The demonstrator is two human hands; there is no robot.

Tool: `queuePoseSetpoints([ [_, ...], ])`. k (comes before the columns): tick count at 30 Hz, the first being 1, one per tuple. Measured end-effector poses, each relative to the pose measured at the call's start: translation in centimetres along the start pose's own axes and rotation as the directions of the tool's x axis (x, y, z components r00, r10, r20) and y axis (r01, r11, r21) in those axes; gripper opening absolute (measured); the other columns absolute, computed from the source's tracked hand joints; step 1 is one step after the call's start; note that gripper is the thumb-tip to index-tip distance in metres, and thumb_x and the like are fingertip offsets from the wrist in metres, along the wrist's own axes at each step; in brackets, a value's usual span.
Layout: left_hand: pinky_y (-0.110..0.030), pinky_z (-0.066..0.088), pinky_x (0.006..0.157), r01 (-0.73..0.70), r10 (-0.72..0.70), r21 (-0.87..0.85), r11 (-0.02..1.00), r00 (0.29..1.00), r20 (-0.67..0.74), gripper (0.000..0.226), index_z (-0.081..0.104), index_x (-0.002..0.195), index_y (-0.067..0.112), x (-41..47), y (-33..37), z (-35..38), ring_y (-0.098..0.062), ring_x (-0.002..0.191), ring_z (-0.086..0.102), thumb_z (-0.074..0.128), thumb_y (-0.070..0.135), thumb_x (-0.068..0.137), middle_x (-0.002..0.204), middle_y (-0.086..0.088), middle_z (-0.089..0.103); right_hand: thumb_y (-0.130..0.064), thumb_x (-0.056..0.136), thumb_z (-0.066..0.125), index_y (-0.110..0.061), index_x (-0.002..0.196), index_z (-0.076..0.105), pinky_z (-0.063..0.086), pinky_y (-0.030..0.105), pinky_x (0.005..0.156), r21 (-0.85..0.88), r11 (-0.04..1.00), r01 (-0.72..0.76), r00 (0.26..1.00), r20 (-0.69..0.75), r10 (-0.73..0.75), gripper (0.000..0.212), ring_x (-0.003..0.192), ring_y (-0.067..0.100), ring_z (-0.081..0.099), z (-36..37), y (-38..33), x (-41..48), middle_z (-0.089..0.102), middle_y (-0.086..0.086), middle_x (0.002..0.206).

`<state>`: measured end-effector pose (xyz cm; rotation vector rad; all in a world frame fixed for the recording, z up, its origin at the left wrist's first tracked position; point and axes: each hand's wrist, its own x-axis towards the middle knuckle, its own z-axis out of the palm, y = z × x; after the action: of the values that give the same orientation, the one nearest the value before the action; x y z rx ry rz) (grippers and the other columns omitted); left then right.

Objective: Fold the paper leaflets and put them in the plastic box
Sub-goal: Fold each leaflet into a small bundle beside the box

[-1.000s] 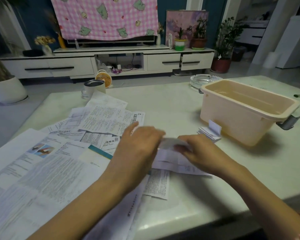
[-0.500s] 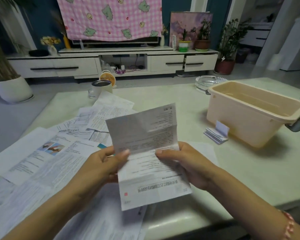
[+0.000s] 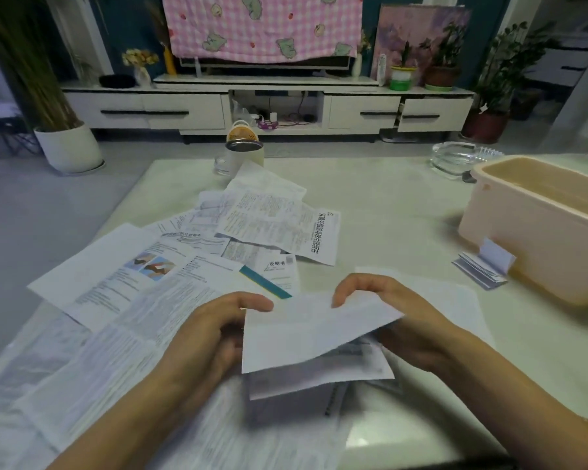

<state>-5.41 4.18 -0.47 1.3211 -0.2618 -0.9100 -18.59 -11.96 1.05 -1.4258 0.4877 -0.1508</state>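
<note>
**Folding barely begun, box waiting**

Hands are working just above the near edge of the table (image 3: 387, 205), a little apart, both gripping one leaflet (image 3: 319, 330). The left hand (image 3: 211, 337) is curling round its left edge and the right hand (image 3: 397, 320) is pinching its top right part. The top flap is bending over towards the person, so I judge a fold is being made and not yet pressed flat.

One folded leaflet (image 3: 485, 269) is lying on the table against the foot of the box (image 3: 523, 239), outside it. In the part of the box's inside that I can see, no paper is showing. A spread of loose sheets (image 3: 275, 225) is covering the left and middle of the table, all flat and overlapping, so most of the job is waiting.

The held leaflet is looking thin and limp, white on the turned-over face with grey print beneath. It is too blurred for me to count its creases.
</note>
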Motion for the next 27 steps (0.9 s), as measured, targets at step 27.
queuePoseSetpoints([
  [27,-0.025,0.053,0.065,-0.131,0.099,0.234,0.963,0.984,0.146,0.034,0.064,0.108,0.021,-0.5,-1.1,0.1,-0.021,0.077,0.067,0.068,0.019,0.075,0.094,-0.012,0.073,-0.012,0.07,0.071,-0.022,0.103,0.067,0.044,0.017,0.064,-0.223,0.95,0.218,0.971,0.152,-0.187,0.035,0.069,0.011,0.053,0.1,0.1,-0.5,0.06,-0.001,0.075],
])
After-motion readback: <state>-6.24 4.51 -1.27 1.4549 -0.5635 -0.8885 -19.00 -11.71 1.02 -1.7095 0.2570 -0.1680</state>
